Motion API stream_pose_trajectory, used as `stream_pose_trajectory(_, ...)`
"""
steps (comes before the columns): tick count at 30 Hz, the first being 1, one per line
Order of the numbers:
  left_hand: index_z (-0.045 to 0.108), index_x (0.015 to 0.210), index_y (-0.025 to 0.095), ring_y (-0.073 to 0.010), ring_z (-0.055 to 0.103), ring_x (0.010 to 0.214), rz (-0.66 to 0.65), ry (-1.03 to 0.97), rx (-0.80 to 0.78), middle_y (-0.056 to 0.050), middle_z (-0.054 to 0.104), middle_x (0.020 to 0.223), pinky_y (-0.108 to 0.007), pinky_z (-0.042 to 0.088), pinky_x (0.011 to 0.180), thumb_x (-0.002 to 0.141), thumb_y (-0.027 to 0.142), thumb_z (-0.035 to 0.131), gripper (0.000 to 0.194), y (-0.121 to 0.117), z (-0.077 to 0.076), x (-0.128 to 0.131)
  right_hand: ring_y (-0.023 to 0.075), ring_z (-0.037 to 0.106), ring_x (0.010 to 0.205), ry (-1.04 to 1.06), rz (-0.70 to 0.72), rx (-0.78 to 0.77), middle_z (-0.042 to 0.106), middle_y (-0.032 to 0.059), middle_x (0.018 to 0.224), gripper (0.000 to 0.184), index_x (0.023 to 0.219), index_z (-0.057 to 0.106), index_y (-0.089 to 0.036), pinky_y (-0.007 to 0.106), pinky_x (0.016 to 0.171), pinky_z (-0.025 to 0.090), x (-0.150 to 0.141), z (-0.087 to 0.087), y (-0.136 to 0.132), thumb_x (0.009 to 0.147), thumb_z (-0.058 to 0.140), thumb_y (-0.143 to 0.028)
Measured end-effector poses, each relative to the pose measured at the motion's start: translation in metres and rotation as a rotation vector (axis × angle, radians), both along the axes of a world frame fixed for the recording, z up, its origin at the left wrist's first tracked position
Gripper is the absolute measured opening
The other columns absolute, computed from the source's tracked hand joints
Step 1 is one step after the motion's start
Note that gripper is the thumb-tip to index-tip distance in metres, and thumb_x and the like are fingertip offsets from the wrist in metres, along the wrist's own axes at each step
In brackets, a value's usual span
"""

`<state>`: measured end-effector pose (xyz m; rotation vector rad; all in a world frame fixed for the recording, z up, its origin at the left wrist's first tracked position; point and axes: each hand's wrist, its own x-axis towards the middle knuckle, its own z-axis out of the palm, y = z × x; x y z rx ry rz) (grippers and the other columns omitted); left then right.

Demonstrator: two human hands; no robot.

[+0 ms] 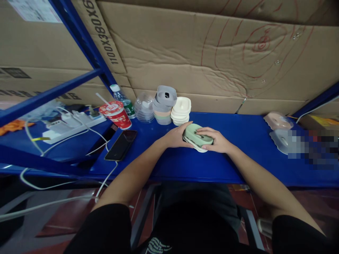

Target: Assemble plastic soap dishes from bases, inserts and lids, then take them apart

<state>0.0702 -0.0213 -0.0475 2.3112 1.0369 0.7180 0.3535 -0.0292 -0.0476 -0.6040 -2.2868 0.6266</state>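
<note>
Using the cream stack point(181, 110) as landmark. The pale green piece point(195, 136), seemingly a lid or shallow container, is off the stack's near right side, above the blue tabletop point(169, 164), with a cream piece point(199, 148) showing along its near edge; whether the two are fastened, can't tell. Both hands have hold of it. Left hand point(177, 137) cups the end closer to the stack, thumb along the near edge, fingers going round behind. Right hand point(219, 141) takes the opposite end, fingers curled over the top, thumb low by the cream edge. Each grip is parted only about as far as the piece is thick. Key relation: long axis seems to run slantwise from hand to hand, left end toward the stack, right end away and closer to the body; the piece sits directly between the palms, left hand the nearer to the stack. Grey stack point(164, 97) just left of the landmark, clear bowls point(144, 108) beyond it; phone point(121, 145) well left and nearer the body.
</note>
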Motion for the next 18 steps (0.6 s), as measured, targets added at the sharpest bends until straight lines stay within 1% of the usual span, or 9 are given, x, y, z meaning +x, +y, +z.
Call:
stream_pose_trajectory(4,0.033,0.167,0.022,-0.0426,0.050,0.148,-0.015,0.024,0.063,-0.021,0.046,0.165,-0.057,0.047,0.117,0.064,0.067,0.091,0.126,0.001,-0.002,-0.002,0.0327,0.065,0.132,0.064,-0.030,-0.039,0.071,0.0115,0.139,0.061,0.137,0.070,-0.032,0.058,0.114,0.050,0.001,0.005,0.002,0.086,0.078,-0.064)
stream_pose_trajectory(6,0.036,0.165,0.022,-0.0404,0.061,0.137,-0.006,0.018,0.061,-0.022,0.053,0.159,-0.054,0.053,0.110,0.068,0.067,0.088,0.119,0.001,-0.002,-0.002,0.0329,0.067,0.129,0.104,-0.060,-0.038,0.072,0.0122,0.136,0.063,0.135,0.071,-0.030,0.057,0.111,0.051,0.001,0.008,0.001,0.086,0.076,-0.068)
stream_pose_trajectory(7,0.038,0.164,0.021,-0.0378,0.068,0.127,0.004,0.015,0.052,-0.022,0.058,0.153,-0.051,0.056,0.104,0.071,0.067,0.086,0.115,0.001,-0.002,-0.002,0.0327,0.068,0.127,0.126,-0.080,-0.037,0.072,0.0126,0.135,0.064,0.134,0.071,-0.030,0.056,0.110,0.052,0.001,0.008,0.001,0.085,0.075,-0.071)
stream_pose_trajectory(9,0.043,0.160,0.019,-0.0303,0.075,0.104,0.027,0.012,0.055,-0.019,0.069,0.138,-0.045,0.059,0.092,0.078,0.065,0.081,0.101,0.001,-0.001,-0.002,0.0323,0.070,0.122,0.162,-0.122,-0.055,0.073,0.0130,0.133,0.067,0.132,0.072,-0.028,0.054,0.107,0.054,0.002,0.009,0.001,0.084,0.073,-0.075)
stream_pose_trajectory(11,0.052,0.151,0.019,-0.0245,0.074,0.088,0.038,0.014,0.108,-0.013,0.075,0.121,-0.040,0.058,0.085,0.085,0.059,0.076,0.081,0.002,0.000,-0.002,0.0324,0.071,0.119,0.191,-0.158,-0.110,0.074,0.0128,0.130,0.071,0.131,0.072,-0.027,0.052,0.104,0.056,0.002,0.007,0.001,0.082,0.071,-0.080)
stream_pose_trajectory(13,0.061,0.139,0.019,-0.0213,0.072,0.083,0.036,0.009,0.184,-0.010,0.077,0.110,-0.037,0.056,0.081,0.092,0.049,0.070,0.057,0.003,0.001,-0.002,0.0331,0.073,0.117,0.233,-0.178,-0.196,0.076,0.0128,0.127,0.078,0.131,0.070,-0.027,0.051,0.100,0.058,0.003,0.005,0.002,0.079,0.068,-0.086)
stream_pose_trajectory(15,0.066,0.127,0.019,-0.0197,0.071,0.083,0.041,-0.011,0.248,-0.008,0.076,0.107,-0.034,0.054,0.079,0.093,0.039,0.066,0.040,0.003,0.002,-0.001,0.0337,0.074,0.115,0.298,-0.180,-0.286,0.076,0.0135,0.126,0.087,0.134,0.067,-0.027,0.051,0.095,0.061,0.004,0.002,0.004,0.078,0.059,-0.094)
stream_pose_trajectory(17,0.069,0.114,0.019,-0.0192,0.069,0.082,0.095,-0.055,0.292,-0.007,0.076,0.099,-0.032,0.052,0.076,0.093,0.037,0.065,0.028,0.003,0.004,-0.001,0.0335,0.075,0.111,0.368,-0.169,-0.356,0.075,0.0143,0.126,0.097,0.138,0.062,-0.027,0.050,0.088,0.064,0.005,0.000,0.006,0.076,0.050,-0.100)
stream_pose_trajectory(18,0.069,0.106,0.019,-0.0189,0.067,0.078,0.142,-0.083,0.298,-0.006,0.075,0.092,-0.031,0.050,0.072,0.093,0.039,0.065,0.024,0.002,0.005,0.000,0.0331,0.075,0.109,0.395,-0.164,-0.375,0.074,0.0145,0.127,0.099,0.142,0.059,-0.028,0.049,0.085,0.066,0.005,-0.001,0.007,0.075,0.049,-0.101)
